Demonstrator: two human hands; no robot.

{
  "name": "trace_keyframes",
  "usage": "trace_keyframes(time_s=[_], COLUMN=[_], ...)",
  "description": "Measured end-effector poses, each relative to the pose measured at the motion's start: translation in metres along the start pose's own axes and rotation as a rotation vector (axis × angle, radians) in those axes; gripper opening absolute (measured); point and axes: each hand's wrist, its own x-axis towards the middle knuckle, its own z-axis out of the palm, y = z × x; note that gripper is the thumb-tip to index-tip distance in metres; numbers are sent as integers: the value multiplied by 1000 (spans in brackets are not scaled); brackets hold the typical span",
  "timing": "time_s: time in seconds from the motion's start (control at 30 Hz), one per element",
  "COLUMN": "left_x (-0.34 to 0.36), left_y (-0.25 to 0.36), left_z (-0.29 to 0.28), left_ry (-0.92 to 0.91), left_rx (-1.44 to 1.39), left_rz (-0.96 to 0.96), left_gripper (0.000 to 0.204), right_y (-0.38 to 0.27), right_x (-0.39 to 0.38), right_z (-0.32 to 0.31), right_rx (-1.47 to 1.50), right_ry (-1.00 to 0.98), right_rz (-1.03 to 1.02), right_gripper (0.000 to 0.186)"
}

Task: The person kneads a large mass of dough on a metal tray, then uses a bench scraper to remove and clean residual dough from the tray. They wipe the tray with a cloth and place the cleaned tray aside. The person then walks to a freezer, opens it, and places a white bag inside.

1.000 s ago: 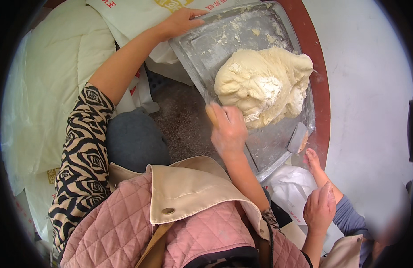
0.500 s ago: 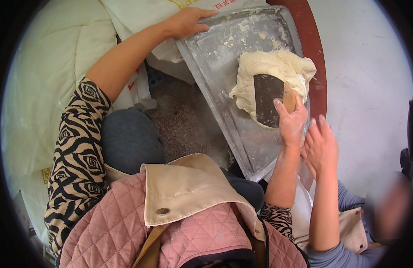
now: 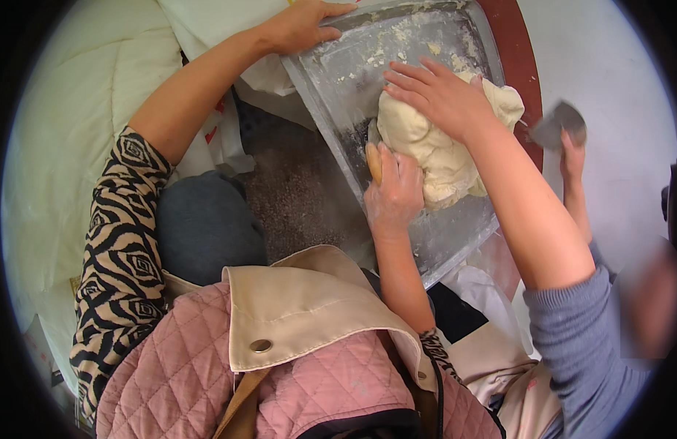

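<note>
My left hand [image 3: 302, 28] grips the upper left corner of a flour-dusted grey metal tray [image 3: 338, 88], thumb and fingers on its rim. A large lump of pale, soft dough [image 3: 434, 164] lies on the tray's right part. My right hand [image 3: 393, 190] is closed round the wooden handle [image 3: 373, 162] of a scraper at the dough's left side; the blade is mostly hidden. A co-worker's hand [image 3: 448, 99] rests spread on top of the dough, while their other hand [image 3: 571, 146] holds a second scraper [image 3: 554, 124] right of the tray.
A red-brown rim [image 3: 520, 58] curves behind the tray beside a pale surface [image 3: 587, 58]. Cream padded fabric [image 3: 75, 146] and white sacks [image 3: 221, 18] fill the left and top. The co-worker's sleeved arm [image 3: 576, 322] reaches in from the lower right; speckled floor [image 3: 294, 197] shows below the tray.
My right hand with the scraper has swung from over the dough to its left side. The co-worker has laid one hand on the dough and raised a scraper at the right.
</note>
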Motion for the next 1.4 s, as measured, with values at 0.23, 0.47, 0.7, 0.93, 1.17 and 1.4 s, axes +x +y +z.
trace_keyframes(time_s=[0.23,0.47,0.7,0.93,1.17,1.4], left_x=[4,0,-3,0,1,2], left_y=[-8,-11,0,0,-16,-17], left_z=[-5,3,4,0,10,12], left_ry=[-52,-7,35,-99,63,71], left_rx=[-3,37,90,-138,49,109], left_rz=[29,-16,51,-69,68,90], left_gripper=[61,60,60,58,59,59], right_y=[-4,-16,-12,14,21,-25], right_x=[19,-9,5,98,101,16], right_z=[46,-7,33,71,29,-9], right_rx=[-93,119,-19,-251,-113,151], right_ry=[85,-123,-54,-159,-203,-221], right_rz=[37,65,164,392,225,55], right_gripper=[34,45,49,32,36,51])
